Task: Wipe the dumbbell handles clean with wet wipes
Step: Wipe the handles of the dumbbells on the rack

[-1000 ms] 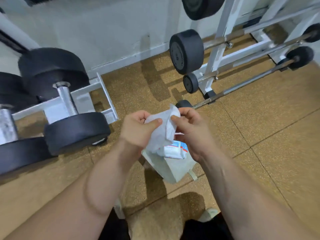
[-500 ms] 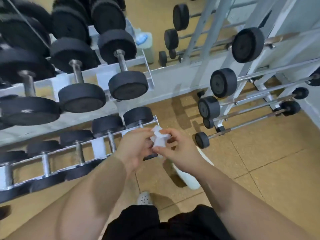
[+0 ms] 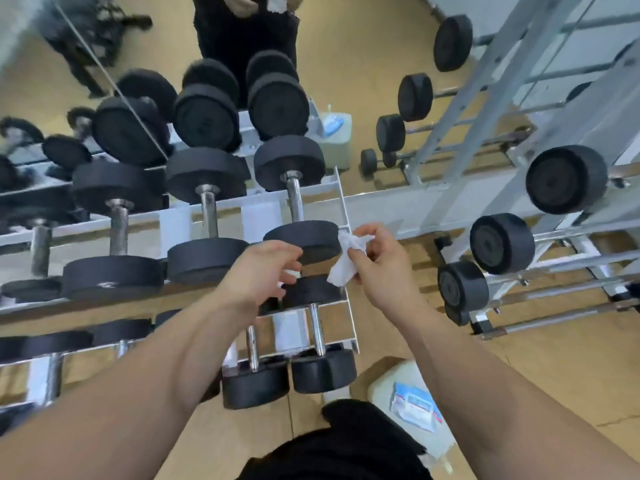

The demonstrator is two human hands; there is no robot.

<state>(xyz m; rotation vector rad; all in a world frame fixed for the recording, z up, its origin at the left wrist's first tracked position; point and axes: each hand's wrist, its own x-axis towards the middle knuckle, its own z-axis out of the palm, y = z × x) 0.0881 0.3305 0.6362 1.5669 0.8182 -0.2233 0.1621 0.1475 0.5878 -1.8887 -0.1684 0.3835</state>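
A: White and crumpled, the wet wipe (image 3: 344, 263) sits pinched in the fingers (image 3: 356, 252) of the right hand (image 3: 384, 268), just in front of the near head of the rightmost upper dumbbell (image 3: 294, 202).

B: And the left hand (image 3: 258, 271)?

A: Just left of the wipe, fingers curled; whether they touch a trailing corner I cannot tell.

B: How many dumbbells?

A: On the upper shelf of the rack (image 3: 343, 202) three chrome handles show clearly, a fourth at the far left. On the lower shelf, two pairs of heads near the right end, more blurred to the left.

B: Any writing?

A: The wipes pack (image 3: 415, 408), lying on a pale bag (image 3: 384, 382) on the floor at near right, has a blue and red label, too blurred to read.
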